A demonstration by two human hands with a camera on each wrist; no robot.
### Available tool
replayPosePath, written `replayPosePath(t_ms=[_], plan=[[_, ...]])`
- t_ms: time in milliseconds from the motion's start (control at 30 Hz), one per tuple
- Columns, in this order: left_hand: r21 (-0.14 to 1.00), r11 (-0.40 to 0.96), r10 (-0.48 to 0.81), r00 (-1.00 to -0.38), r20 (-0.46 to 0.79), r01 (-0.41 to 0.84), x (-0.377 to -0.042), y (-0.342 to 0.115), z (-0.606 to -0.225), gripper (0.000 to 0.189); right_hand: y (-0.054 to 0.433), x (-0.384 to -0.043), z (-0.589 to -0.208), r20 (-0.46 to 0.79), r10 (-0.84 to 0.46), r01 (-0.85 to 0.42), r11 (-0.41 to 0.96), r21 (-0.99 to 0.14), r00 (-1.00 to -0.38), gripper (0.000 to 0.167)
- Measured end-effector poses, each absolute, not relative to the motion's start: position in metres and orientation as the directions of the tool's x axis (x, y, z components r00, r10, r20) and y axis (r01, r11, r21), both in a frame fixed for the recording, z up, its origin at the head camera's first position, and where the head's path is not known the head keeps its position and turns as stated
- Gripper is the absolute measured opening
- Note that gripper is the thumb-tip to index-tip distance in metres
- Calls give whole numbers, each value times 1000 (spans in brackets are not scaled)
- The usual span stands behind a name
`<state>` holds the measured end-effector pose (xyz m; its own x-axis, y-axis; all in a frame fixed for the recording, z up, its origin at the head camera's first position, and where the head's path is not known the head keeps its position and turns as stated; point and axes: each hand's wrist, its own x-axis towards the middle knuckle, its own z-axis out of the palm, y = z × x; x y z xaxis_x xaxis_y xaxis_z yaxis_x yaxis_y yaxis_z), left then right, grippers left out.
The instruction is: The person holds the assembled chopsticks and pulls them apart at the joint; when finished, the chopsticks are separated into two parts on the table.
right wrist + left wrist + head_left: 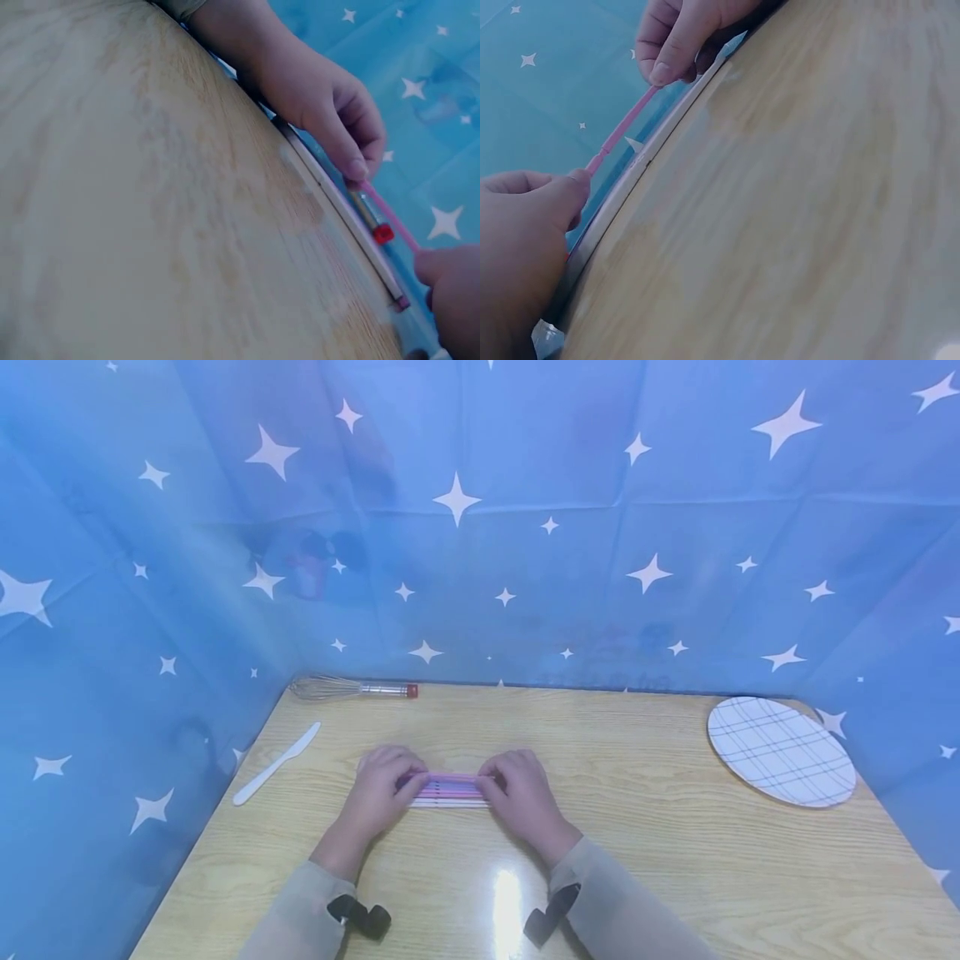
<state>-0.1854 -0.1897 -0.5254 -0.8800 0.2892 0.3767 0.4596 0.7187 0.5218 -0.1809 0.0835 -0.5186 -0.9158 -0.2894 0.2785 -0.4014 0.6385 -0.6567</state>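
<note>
My left hand (384, 787) and right hand (521, 793) face each other over the middle of the table. Between thumb and fingers, each pinches one end of a slim pink stick (622, 131), which has a narrow notch along its length. In the right wrist view, this pink stick (391, 215) spans the gap between both hands, raised above the tabletop. Under it lies a side-by-side row of similar thin sticks (450, 804), pink, purple and white, with small dark marks near their middles. My fingers hide the ends of the row.
A wire whisk (352, 688) with a red-tipped handle lies along the back left edge of the wooden table (637, 860). Nearer the left edge is a white knife (276, 763). A white checked oval plate (780, 752) sits at the right. Blue star-patterned cloth (525, 560) hangs behind.
</note>
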Motion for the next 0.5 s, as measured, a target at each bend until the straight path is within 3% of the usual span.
replayPosePath(t_ms=[200, 500], plan=[[483, 726, 264, -847, 462, 490, -185, -180, -522, 8, 90, -180, -518, 327, -289, -435, 641, -632, -900, 15], [448, 774, 187, -837, 514, 448, -183, -153, -521, 18, 111, -176, -517, 391, -253, -453, 657, -602, -885, 8]])
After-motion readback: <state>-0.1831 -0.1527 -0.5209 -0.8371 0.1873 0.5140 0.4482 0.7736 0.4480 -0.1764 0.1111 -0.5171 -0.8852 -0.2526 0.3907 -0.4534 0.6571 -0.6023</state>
